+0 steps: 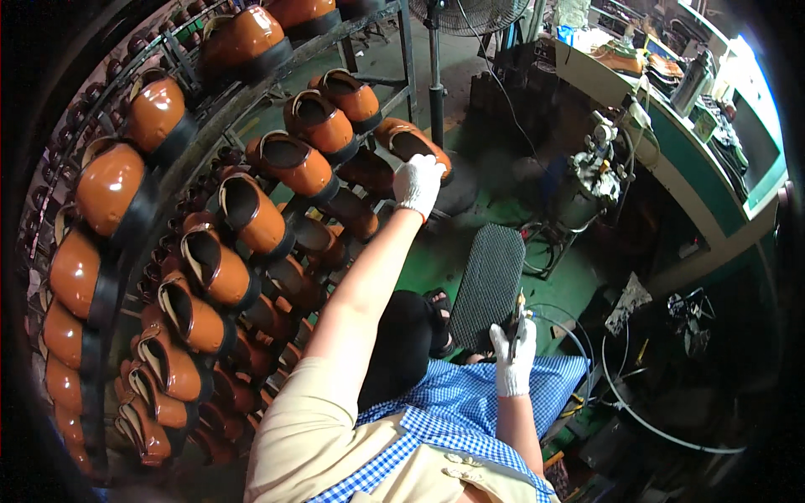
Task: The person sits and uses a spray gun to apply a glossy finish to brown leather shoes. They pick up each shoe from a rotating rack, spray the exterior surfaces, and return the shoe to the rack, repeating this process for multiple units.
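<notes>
My left hand [418, 184], in a white knit glove, reaches out to the far end of a rack row. Its fingers are closed on the rim of a glossy orange-brown shoe [398, 134] with a dark sole, which sits at a different angle from its neighbours. Low in front of my lap, my right hand [513, 356], gloved the same way, is wrapped round a small spray gun [521, 314] with a brass-coloured fitting. A thin hose [579, 339] trails from the gun to the right. Beside the gun lies a dark, textured long board [488, 285].
Metal racks [226, 117] filled with similar shoes [254, 214] stand on my left. A pedestal fan [470, 12] is at the back. To the right are a metal pressure pot [589, 189] with hoses and a curved workbench [671, 126] bearing bottles and shoes.
</notes>
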`<state>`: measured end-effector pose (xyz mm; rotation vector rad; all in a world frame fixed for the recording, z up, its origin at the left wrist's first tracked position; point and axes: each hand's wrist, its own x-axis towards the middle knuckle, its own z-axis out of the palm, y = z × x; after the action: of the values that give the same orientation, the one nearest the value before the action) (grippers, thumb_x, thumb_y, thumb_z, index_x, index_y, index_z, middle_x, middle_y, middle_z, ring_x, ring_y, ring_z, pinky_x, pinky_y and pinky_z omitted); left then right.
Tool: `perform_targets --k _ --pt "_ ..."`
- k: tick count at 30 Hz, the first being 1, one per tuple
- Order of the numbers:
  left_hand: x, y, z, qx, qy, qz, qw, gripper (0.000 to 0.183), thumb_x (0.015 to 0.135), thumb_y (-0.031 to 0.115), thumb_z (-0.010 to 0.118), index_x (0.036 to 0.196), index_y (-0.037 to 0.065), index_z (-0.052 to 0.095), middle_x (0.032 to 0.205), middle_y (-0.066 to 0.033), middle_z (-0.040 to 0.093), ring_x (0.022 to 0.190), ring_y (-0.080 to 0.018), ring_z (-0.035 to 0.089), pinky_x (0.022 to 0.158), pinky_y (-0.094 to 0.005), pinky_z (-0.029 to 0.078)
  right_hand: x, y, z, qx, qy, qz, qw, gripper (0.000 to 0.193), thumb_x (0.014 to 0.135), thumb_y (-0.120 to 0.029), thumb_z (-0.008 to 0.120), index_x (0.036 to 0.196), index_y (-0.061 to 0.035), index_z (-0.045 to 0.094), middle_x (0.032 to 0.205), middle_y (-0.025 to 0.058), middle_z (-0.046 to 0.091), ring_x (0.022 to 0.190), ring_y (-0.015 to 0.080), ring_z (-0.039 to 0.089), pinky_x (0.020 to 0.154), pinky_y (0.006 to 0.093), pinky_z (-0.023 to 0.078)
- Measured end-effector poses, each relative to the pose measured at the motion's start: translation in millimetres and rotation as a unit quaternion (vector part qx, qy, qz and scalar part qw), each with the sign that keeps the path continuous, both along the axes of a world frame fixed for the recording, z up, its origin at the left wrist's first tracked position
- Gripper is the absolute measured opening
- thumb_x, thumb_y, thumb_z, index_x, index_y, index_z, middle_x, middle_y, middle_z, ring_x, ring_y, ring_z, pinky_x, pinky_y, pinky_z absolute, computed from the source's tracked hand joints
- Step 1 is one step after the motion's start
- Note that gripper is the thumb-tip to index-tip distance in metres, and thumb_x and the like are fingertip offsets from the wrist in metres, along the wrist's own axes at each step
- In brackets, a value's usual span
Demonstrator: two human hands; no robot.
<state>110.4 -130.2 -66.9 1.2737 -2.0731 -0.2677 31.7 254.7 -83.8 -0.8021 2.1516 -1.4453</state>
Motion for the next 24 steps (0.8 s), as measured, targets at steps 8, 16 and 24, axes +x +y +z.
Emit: perform_targets --k 8,16,24 --pt "23 -151 -51 0.099 -0.149 0.134 0.975 0.025 0.103 0.025 0.056 0.11 0.011 0.077 0.114 -0.0183 0.076 0.105 -0.038 0.075 0.087 -0.0521 0.062 -6 5 1 0.004 0.029 0.057 0.998 0.044 0.087 -0.011 0.084 0.121 -0.0011 0.057 0.11 0.0129 0.061 0.104 0.0283 0.061 0.097 0.041 0.049" --pt "46 -68 -21 0.057 -0.087 0.147 0.984 0.051 0.087 0.032 0.083 0.125 0.01 0.058 0.132 -0.0211 0.059 0.115 -0.0439 0.065 0.095 -0.0551 0.056 -18 18 -12 -0.023 0.041 0.033 0.998 0.035 0.092 -0.01 0.078 0.12 -0.0004 0.06 0.108 0.0128 0.062 0.1 0.026 0.06 0.094 0.0391 0.049" --pt "110 -56 -32 0.086 -0.07 -0.008 0.994 0.042 0.096 0.04 0.068 0.113 0.002 0.067 0.115 -0.0256 0.071 0.109 -0.0461 0.068 0.091 -0.0552 0.055 -13 6 4 -0.024 -0.084 0.013 0.996 0.033 0.098 -0.013 0.066 0.128 -0.0012 0.065 0.104 0.0047 0.064 0.091 0.0158 0.059 0.082 0.0309 0.049"
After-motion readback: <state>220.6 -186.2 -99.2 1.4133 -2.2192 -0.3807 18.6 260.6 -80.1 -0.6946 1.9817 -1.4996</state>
